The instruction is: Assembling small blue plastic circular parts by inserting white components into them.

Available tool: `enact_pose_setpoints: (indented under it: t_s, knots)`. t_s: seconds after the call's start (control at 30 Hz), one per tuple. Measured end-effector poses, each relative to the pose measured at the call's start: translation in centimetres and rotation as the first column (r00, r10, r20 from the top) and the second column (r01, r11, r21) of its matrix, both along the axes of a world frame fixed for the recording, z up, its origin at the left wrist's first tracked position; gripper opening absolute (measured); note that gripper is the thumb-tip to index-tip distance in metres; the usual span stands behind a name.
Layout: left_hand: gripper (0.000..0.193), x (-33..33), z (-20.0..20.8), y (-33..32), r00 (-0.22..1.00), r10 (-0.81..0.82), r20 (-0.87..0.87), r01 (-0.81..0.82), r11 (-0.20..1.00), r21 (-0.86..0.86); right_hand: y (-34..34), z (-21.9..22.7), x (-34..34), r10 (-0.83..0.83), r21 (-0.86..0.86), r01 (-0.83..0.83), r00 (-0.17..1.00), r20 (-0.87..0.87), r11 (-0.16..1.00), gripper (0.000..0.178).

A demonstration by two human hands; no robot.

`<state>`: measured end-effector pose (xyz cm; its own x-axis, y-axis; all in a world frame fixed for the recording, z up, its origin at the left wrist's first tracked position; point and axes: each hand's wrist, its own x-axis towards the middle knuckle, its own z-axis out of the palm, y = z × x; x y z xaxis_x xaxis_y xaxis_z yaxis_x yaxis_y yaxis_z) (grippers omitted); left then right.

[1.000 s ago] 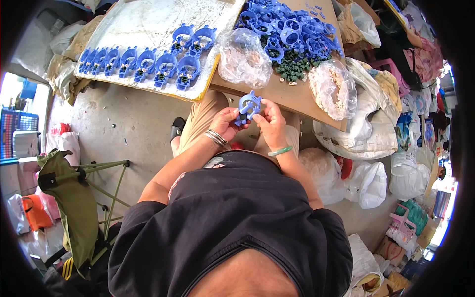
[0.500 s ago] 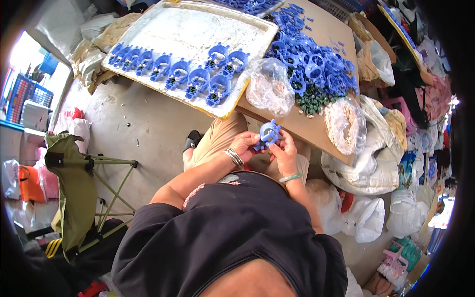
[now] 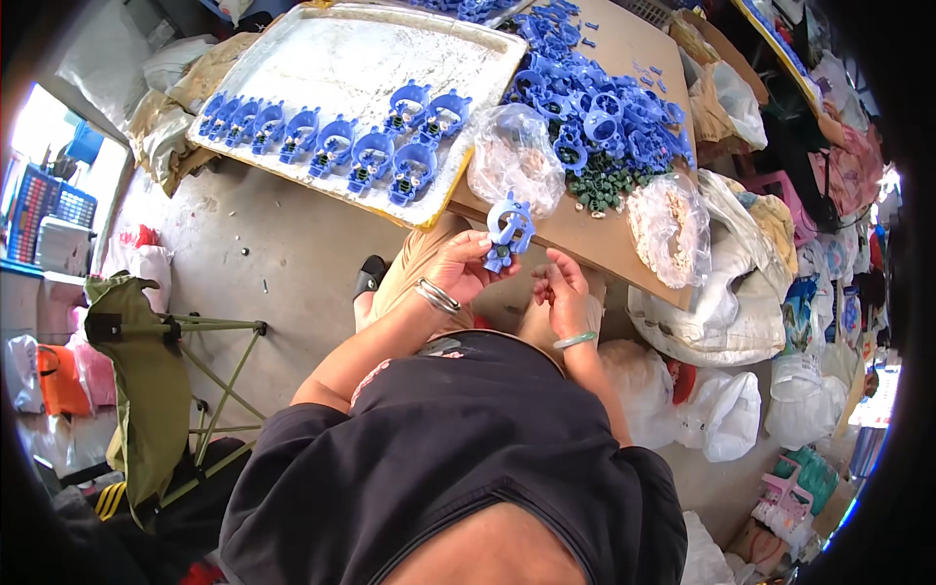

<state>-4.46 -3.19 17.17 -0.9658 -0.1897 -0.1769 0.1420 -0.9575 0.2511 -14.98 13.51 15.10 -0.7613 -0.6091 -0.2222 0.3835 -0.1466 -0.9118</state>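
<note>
A blue plastic toy part [image 3: 511, 226] with a ring-shaped top and a dark green piece in its lower body stands upright in the fingers of my left hand [image 3: 458, 267], in front of the table edge. My left hand is closed on its lower end. Just to the right, apart from the part, is my right hand [image 3: 565, 295], its fingers loosely bent and spaced, with nothing visible in them. Similar blue figures with dark green middles lie in rows on the white tray [image 3: 351, 58] with a yellow edge.
On the brown table [image 3: 575, 234] lie a heap of loose blue parts [image 3: 595, 112], a pile of dark green pieces [image 3: 600, 183] and two clear bags of small pale pieces [image 3: 517, 161]. A green folding chair [image 3: 146, 380] stands left; white sacks [image 3: 721, 292] crowd the right.
My right hand has come off the blue part and drawn back to the right. My left hand has raised the part and now holds it upright with the ring on top.
</note>
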Motion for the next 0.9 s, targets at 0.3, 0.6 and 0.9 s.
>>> enact_pose_setpoints:
  t_s: [0.3, 0.6, 0.9]
  knots:
    - [0.013, 1.3, 9.6, -9.5, 0.811, 0.563, -0.156, -0.558, 0.666, -0.496, 1.0, -1.5, -0.6, 0.053, 0.089, -0.051, 0.998, -0.016, 0.995, 0.025]
    - [0.014, -1.7, 8.7, -23.6, 0.538, 0.763, -0.359, 0.195, -0.527, -0.827, 0.6, -2.7, -1.2, 0.103, 0.183, -0.088, 0.992, -0.071, 0.979, 0.024]
    - [0.010, -4.3, 4.5, -24.5, 0.627, 0.757, -0.183, 0.533, -0.589, -0.608, 0.9, -3.6, -1.7, 0.170, 0.280, -0.128, 0.976, -0.133, 0.952, 0.025]
